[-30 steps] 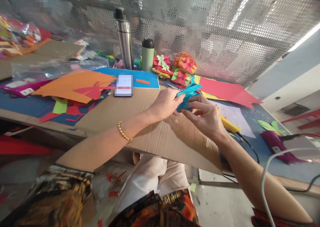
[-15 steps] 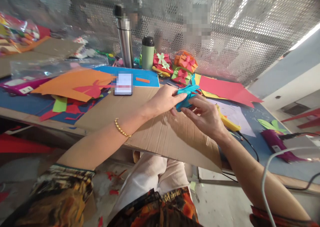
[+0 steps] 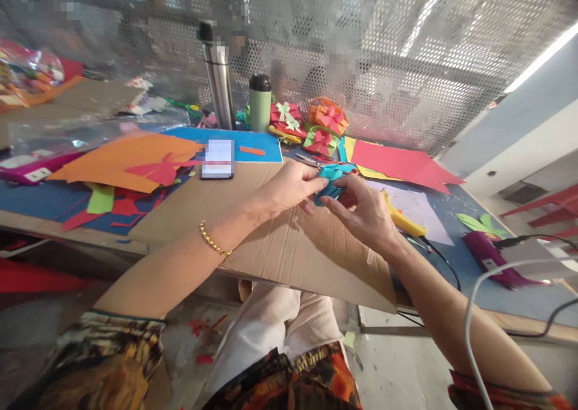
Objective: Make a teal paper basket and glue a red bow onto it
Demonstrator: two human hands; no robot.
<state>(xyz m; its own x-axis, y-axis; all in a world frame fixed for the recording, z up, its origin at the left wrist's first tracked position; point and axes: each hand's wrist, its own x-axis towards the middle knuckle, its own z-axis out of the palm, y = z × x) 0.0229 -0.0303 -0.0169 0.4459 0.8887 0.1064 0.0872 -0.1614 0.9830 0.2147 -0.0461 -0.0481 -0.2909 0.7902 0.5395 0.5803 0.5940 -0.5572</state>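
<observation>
Folded blue paper [image 3: 332, 173]: my left hand [image 3: 292, 186] and right hand [image 3: 368, 212] pinch it, fingers nearly closed, ridged cardboard [image 3: 289, 247] below them.

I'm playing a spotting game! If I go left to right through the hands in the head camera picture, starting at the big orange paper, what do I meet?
Orange paper → phone → left hand → blue folded paper → right hand → yellow tool with a cord → purple box.

Perforated metal screen [image 3: 397, 85], pale wall [image 3: 533, 118], blue-topped table [image 3: 501, 300], grey floor [image 3: 397, 374]
</observation>
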